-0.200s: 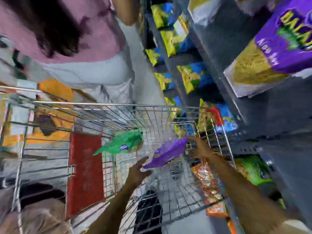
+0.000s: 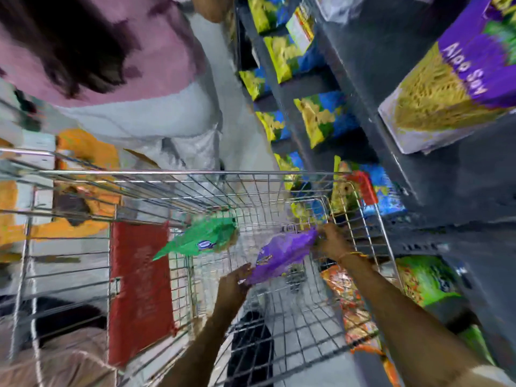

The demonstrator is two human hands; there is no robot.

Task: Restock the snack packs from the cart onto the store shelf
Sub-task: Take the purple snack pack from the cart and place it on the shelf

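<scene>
Both hands reach down into the wire cart (image 2: pixel 195 174) and hold one purple snack pack (image 2: pixel 282 254) between them. The left hand (image 2: pixel 233 283) grips the pack's near, lower end, its fingers curled up under the edge; the pack rises away from it toward the right hand (image 2: pixel 332 241), which pinches the far, upper end against the cart's right side. A green snack pack (image 2: pixel 201 237) lies in the cart just beyond and to the left of the left hand, apart from it and untouched. The dark store shelf (image 2: pixel 391 88) stands to the right of the right hand, above the cart's rim, with yellow-and-blue packs (image 2: pixel 321 115) and a large purple pack (image 2: pixel 458 88) on it. Another person in a pink top (image 2: pixel 156 60) stands past the cart's far end.
</scene>
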